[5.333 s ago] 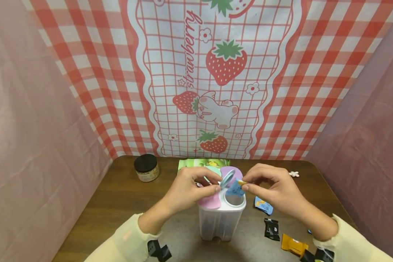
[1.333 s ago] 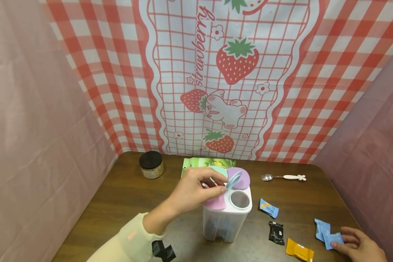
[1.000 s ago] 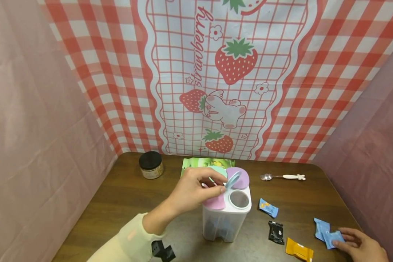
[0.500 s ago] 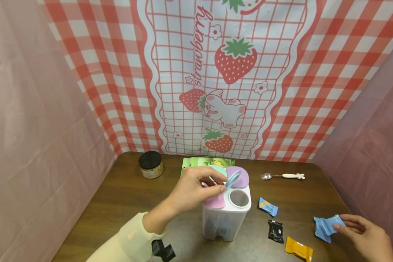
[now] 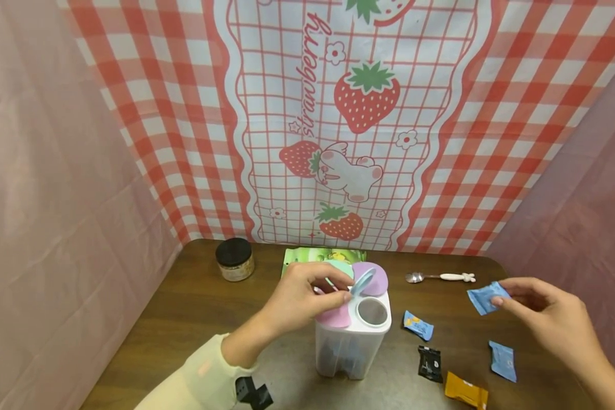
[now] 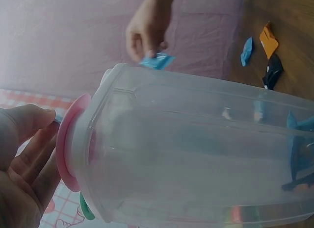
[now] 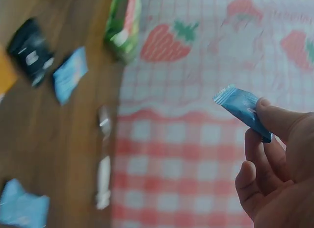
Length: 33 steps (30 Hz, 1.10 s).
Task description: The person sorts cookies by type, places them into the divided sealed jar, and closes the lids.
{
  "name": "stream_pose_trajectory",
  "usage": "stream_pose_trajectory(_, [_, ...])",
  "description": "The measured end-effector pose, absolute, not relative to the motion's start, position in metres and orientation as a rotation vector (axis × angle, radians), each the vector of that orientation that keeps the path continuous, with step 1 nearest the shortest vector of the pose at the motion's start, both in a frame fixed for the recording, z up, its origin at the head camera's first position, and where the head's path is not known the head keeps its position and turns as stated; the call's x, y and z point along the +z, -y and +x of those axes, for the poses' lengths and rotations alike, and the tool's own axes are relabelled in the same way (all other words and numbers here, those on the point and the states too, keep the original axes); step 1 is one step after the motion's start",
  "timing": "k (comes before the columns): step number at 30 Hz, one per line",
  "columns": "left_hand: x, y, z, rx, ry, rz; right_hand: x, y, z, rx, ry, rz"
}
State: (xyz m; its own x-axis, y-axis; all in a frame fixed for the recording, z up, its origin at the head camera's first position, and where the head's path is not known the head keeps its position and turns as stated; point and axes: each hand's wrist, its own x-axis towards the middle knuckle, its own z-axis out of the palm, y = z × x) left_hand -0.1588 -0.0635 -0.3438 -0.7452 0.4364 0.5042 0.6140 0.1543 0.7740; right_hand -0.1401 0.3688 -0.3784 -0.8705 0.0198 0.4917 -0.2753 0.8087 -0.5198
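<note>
A clear plastic canister (image 5: 340, 354) with a white top stands on the table. Its round lids are pink, green, purple and light blue. My left hand (image 5: 307, 293) pinches the raised light blue lid (image 5: 365, 281) between thumb and fingers, so the round opening (image 5: 372, 312) beneath is uncovered. To the right, my right hand (image 5: 550, 310) pinches a small blue wrapped candy (image 5: 484, 298) in the air, apart from the canister. In the left wrist view, blue wrapped pieces (image 6: 299, 144) lie at the bottom of the canister. The green lid is partly hidden behind my left hand.
Right of the canister lie two blue candies, one with orange print (image 5: 418, 326) and one plain (image 5: 503, 361), plus a black candy (image 5: 430, 363) and an orange candy (image 5: 466, 390). Behind are a spoon (image 5: 453, 277), a green bag (image 5: 318, 254) and a black-lidded jar (image 5: 234, 261).
My right hand has lifted one blue candy from the pair at the right and carried it up and back. The other stays behind. My left hand holds the lid as before.
</note>
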Motion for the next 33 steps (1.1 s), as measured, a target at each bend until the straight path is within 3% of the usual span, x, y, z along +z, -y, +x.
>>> stream_pose_trajectory(14, [-0.343, 0.062, -0.158, -1.646, 2.255, -1.022, -0.321, -0.269, -0.143, 1.086, 2.380, 0.615])
stream_pose_trajectory(33, [-0.343, 0.062, -0.157, -1.643, 2.281, -1.014, -0.339, -0.210, -0.151, 1.341, 2.315, 1.024])
